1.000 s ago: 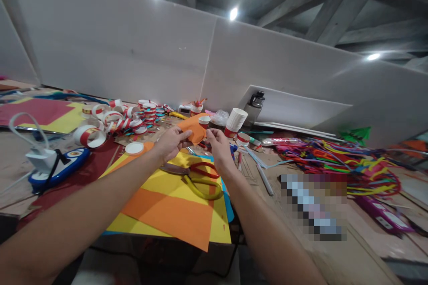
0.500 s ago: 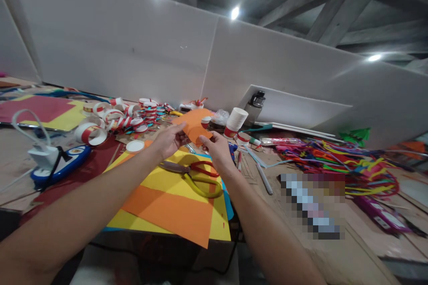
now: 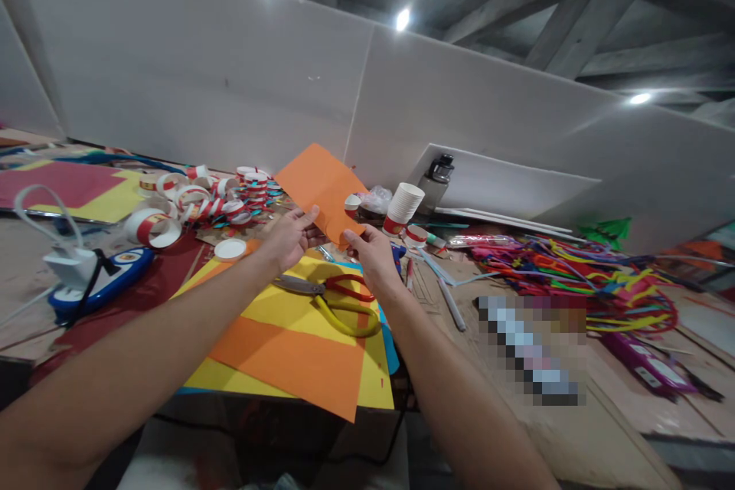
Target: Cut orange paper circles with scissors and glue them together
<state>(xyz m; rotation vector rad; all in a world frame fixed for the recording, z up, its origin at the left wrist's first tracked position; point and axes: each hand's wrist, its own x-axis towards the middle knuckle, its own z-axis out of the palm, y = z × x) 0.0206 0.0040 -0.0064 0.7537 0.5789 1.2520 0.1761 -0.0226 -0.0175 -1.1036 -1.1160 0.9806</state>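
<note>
Between my two hands is a sheet of orange paper (image 3: 321,187), held up and tilted above the table. My left hand (image 3: 292,237) has its thumb on the front of the sheet's lower left side and its fingers behind. At the lower right corner, my right hand (image 3: 370,251) pinches the same sheet. A small white cup (image 3: 352,203) shows at the paper's right edge. Under my forearms lie scissors (image 3: 310,286) with red and yellow handles, resting on yellow paper (image 3: 376,375) and another orange sheet (image 3: 298,364).
Cut red-and-white cup rings (image 3: 155,228) lie left. A white disc (image 3: 230,249) and a blue power strip (image 3: 103,283) are nearer. Behind stand stacked paper cups (image 3: 406,203) and a dark bottle (image 3: 437,184). Colourful pipe cleaners (image 3: 597,276) and a purple power strip (image 3: 646,364) lie right.
The orange sheet, bent over and foreshortened before, has straightened and tipped up, so more of its face shows. My hands have hardly moved and still hold it.
</note>
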